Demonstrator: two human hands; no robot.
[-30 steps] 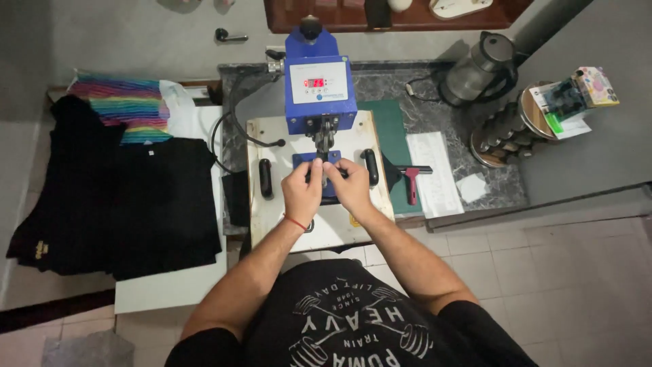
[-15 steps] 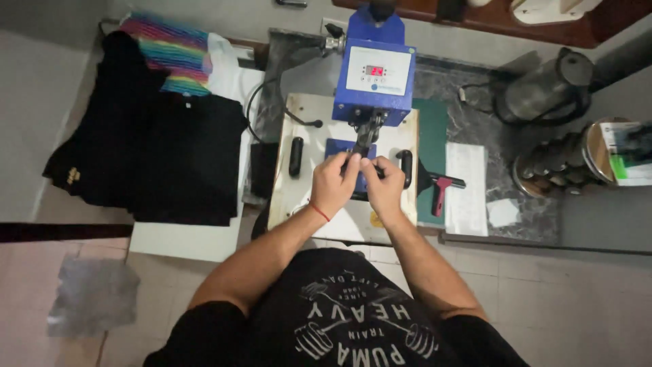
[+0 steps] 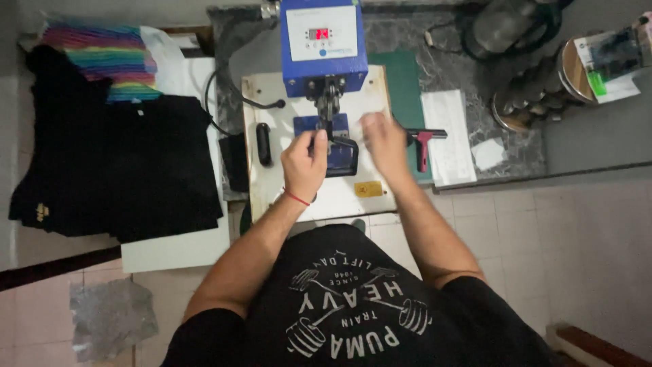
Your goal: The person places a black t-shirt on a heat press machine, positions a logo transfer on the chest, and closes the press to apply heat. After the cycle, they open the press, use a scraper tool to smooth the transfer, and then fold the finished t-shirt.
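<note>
1. We find a small heat press (image 3: 324, 47) standing on a white base board (image 3: 272, 183) at the middle of the bench. Its blue control box sits at the far end, display facing up. Its long axis runs from the person straight away toward the wall.
2. Below the box, a blue lower plate (image 3: 343, 146) with a dark piece on it lies on the board, just in front of the press column.
3. Left hand (image 3: 304, 163): fingers curled together at the near left edge of the plate, touching it. We cannot tell what, if anything, they pinch.
4. Right hand (image 3: 384, 143): blurred, fingers loosely spread, hovering just right of the plate. We cannot tell whether it holds anything.
5. A red-handled squeegee (image 3: 422, 141) lies right of the board on a green mat (image 3: 402, 81).
6. Black shirts (image 3: 115, 170) lie stacked at far left.
</note>
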